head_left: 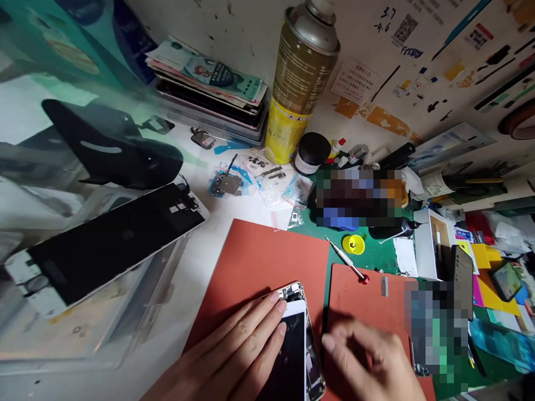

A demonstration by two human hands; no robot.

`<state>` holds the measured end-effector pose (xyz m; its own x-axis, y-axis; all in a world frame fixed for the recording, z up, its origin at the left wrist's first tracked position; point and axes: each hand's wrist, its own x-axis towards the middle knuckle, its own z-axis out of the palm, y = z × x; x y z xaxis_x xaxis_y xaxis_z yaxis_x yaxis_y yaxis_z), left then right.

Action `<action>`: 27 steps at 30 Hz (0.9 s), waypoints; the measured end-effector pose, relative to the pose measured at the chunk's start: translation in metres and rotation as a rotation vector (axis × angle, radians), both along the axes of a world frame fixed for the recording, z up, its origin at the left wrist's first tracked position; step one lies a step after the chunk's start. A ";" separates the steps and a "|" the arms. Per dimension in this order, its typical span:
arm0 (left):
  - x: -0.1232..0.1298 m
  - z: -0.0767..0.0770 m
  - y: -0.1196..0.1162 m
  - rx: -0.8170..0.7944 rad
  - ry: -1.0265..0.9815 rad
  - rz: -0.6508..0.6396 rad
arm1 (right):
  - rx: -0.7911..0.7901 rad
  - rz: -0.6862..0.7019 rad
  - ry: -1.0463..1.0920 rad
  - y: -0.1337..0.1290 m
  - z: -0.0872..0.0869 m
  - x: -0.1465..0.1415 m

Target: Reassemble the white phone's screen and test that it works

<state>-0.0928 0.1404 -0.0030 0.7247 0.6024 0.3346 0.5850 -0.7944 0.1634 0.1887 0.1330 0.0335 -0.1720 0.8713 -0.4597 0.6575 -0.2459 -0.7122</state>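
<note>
My left hand (240,345) lies across the upper left of a phone, its fingers close together and their tips on the white-rimmed front. The thumb is hidden. This front is a dark phone screen (288,356), set slightly left of the open phone body (314,365), whose inner parts show along the top and right edge. Just right of the phone, my right hand (371,356) hovers with bent fingers, thumb and forefinger drawn together. Whatever might be between those fingertips is too blurred to make out. A thin metal screwdriver (345,257) lies beyond the right hand.
Under the phone is a red-brown mat (259,256), with a second red mat (388,289) to its right. A detached phone screen (121,239) rests on plastic trays at left. Behind stand a spray can (301,83) and a black-lidded jar (311,153). A yellow cap (353,244) sits nearby.
</note>
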 end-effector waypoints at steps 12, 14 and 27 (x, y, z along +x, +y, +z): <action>-0.001 -0.009 -0.006 -0.247 -0.162 0.039 | 0.233 0.766 0.044 0.133 0.008 -0.033; -0.001 -0.010 -0.006 -0.259 -0.178 0.036 | 0.231 0.804 0.026 0.136 0.010 -0.033; -0.004 -0.009 -0.006 -0.185 -0.109 -0.004 | 0.182 0.972 -0.068 0.146 0.018 -0.039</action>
<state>-0.0965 0.1348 -0.0118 0.6929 0.6579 0.2951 0.5524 -0.7474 0.3691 0.1498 0.2789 0.0514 -0.8275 0.4236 -0.3685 0.5565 0.5311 -0.6389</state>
